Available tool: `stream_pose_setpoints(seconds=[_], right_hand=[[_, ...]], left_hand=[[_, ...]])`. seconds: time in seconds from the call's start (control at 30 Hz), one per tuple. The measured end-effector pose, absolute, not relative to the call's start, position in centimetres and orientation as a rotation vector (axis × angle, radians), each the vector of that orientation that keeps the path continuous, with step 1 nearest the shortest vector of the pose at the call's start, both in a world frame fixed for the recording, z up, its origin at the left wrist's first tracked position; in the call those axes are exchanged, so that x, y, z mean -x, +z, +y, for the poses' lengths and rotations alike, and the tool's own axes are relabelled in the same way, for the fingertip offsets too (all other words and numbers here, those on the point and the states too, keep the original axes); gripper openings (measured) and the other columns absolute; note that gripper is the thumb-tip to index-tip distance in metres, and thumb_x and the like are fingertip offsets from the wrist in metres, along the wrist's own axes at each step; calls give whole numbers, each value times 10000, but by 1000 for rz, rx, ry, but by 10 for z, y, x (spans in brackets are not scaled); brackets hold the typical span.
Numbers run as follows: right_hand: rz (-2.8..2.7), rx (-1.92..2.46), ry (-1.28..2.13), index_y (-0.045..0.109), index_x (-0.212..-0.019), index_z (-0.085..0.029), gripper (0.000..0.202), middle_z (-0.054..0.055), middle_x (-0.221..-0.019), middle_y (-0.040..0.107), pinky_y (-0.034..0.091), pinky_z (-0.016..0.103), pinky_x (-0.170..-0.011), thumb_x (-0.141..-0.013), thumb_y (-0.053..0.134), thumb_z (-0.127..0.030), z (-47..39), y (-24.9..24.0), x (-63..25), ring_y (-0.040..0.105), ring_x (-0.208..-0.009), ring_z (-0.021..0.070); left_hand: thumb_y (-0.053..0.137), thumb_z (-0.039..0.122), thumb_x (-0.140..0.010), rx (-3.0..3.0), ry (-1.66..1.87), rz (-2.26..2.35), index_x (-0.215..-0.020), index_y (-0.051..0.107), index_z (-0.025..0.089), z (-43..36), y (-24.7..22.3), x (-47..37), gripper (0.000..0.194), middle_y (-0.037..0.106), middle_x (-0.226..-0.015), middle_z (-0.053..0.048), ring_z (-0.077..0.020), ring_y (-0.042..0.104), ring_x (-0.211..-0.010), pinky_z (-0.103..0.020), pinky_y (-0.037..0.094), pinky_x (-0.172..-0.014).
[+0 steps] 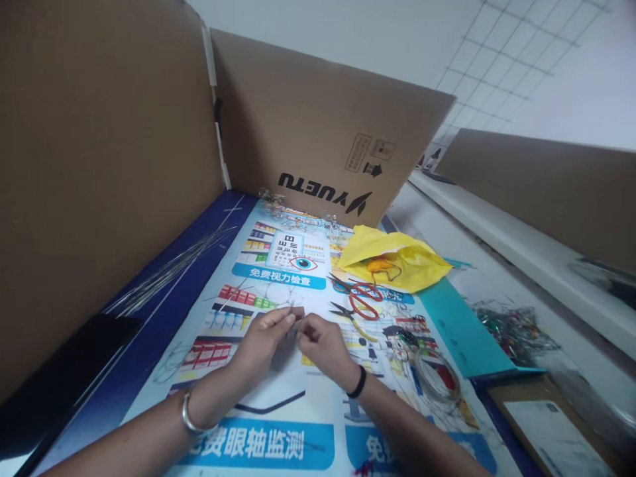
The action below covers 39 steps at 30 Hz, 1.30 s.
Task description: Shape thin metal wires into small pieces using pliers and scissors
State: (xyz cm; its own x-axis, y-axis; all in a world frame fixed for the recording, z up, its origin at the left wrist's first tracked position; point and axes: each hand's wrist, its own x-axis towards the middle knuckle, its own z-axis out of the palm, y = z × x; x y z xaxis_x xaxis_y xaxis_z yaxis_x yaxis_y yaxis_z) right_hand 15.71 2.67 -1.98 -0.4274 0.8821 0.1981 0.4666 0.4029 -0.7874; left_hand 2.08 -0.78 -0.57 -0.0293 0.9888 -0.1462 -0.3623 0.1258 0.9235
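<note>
My left hand [268,334], with a silver bangle on its wrist, pinches something small and thin over the middle of the printed poster [298,291]. Close to its fingertips is my right hand [322,344], a black band on its wrist, its fingers curled together. What lies between the fingers is too small to make out. Just beyond the hands are red-handled scissors [364,305] and pliers with yellow handles [360,324]. Behind them lies an open yellow bag [397,258] with something orange at its mouth.
Thin metal wires [173,268] lie at the left, near a black object [69,377]. A wire coil [437,374] rests at right, with a pile of small shiny pieces [511,331] beyond it. Cardboard panels [308,119] stand at the back and left.
</note>
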Motion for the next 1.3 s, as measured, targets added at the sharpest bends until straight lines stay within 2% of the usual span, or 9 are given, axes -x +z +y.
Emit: stream_pose_setpoints(seconds=[0.17, 0.4, 0.57, 0.8, 0.97, 1.3], right_hand=[[-2008, 1203, 752, 508, -617, -186, 72, -58, -514, 458, 312, 174, -466, -683, 482, -178, 26, -31, -152, 413, -490, 78], [-2018, 1138, 571, 535, -640, -192, 85, -34, -569, 499, 342, 204, -538, -677, 480, -139, 22, -34, -152, 432, -542, 100], [-2047, 1117, 563, 506, -627, -196, 118, -16, -612, 528, 357, 213, -579, -729, 466, -152, 20, -35, -154, 465, -602, 112], [-1998, 1201, 569, 495, -614, -194, 66, -33, -567, 515, 337, 202, -532, -669, 499, -157, 18, -36, -154, 456, -540, 99], [-1974, 1192, 602, 489, -604, -197, 69, -39, -550, 514, 340, 194, -521, -644, 487, -141, 18, -34, -154, 448, -514, 91], [-2026, 1236, 616, 500, -627, -197, 76, -27, -580, 530, 330, 199, -534, -701, 504, -181, 19, -34, -154, 462, -556, 101]], left_hand=[[642, 318, -719, -850, 1292, 1066, -969, 692, 168, -8, -11, -21, 296, 679, -1050, -90, -229, 586, -1006, -350, 390, -945], [644, 295, -704, -905, 1285, 1113, -975, 693, 191, -10, -11, -26, 295, 672, -1074, -65, -232, 568, -1064, -360, 370, -993], [646, 302, -698, -927, 1301, 1157, -910, 710, 184, -10, -11, -27, 251, 703, -990, -63, -234, 603, -990, -354, 406, -947], [656, 288, -687, -966, 1262, 1190, -921, 707, 174, -8, -14, -27, 265, 707, -966, -70, -238, 610, -962, -359, 420, -919], [658, 311, -680, -972, 1259, 1220, -906, 708, 166, -5, -17, -25, 274, 704, -973, -79, -247, 611, -953, -366, 429, -903], [632, 314, -720, -918, 1277, 1137, -936, 702, 173, -7, -21, -26, 267, 693, -1016, -83, -231, 600, -990, -345, 416, -926]])
